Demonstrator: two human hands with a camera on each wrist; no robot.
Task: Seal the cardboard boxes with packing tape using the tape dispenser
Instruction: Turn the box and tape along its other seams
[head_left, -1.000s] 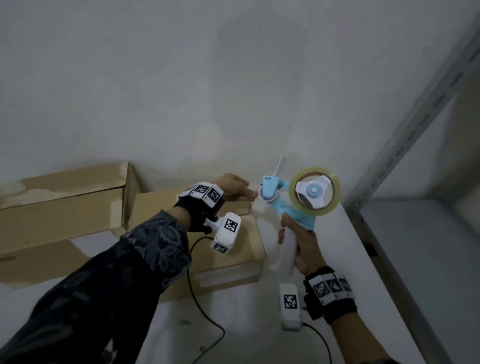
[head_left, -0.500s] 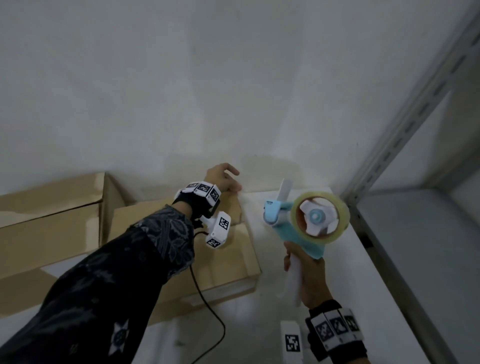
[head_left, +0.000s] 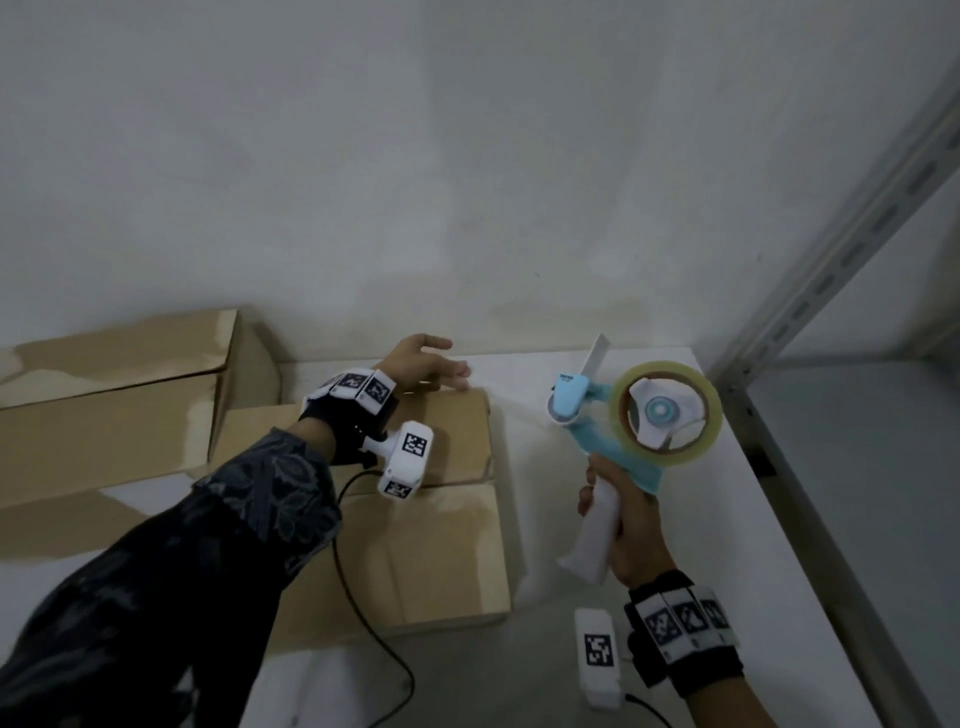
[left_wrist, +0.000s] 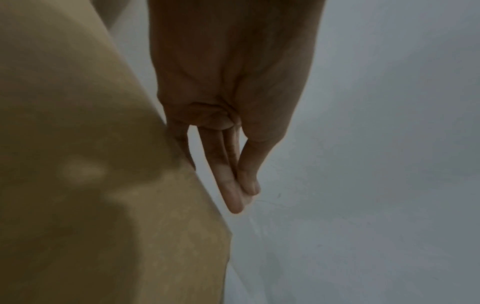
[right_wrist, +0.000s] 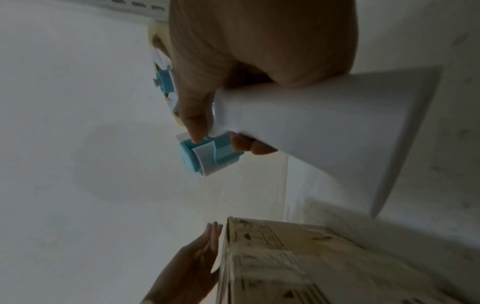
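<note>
- Compared with half a second earlier, the tape dispenser (head_left: 618, 436) was found slightly farther from the cardboard box (head_left: 431, 525), and a thin clear strip of tape (head_left: 519, 410) was now seen stretched between the box's far right corner and the dispenser's roller end.
- The left hand (head_left: 421, 364) was still kept at the far edge of the box, with straight fingers (left_wrist: 228, 185) laid together against its far side; nothing was gripped by it.
- The right hand (head_left: 623, 525) was still closed firmly around the white handle (head_left: 592, 535) of the dispenser.
- The dispenser was made of smooth plastic, with a light blue frame, a white flared handle and a round roll of glossy clear tape (head_left: 665, 413) on a white three-spoke hub.
- The box was flat, rectangular, of matte brown cardboard, with its top flaps closed.
- The dispenser was held above the white table (head_left: 691, 525), just to the right of the box; its long axis ran from the handle up and away, and the roller end was pointed left, toward the box.
- A second, larger cardboard box (head_left: 109, 410) was seen to the left of the first box.
</note>
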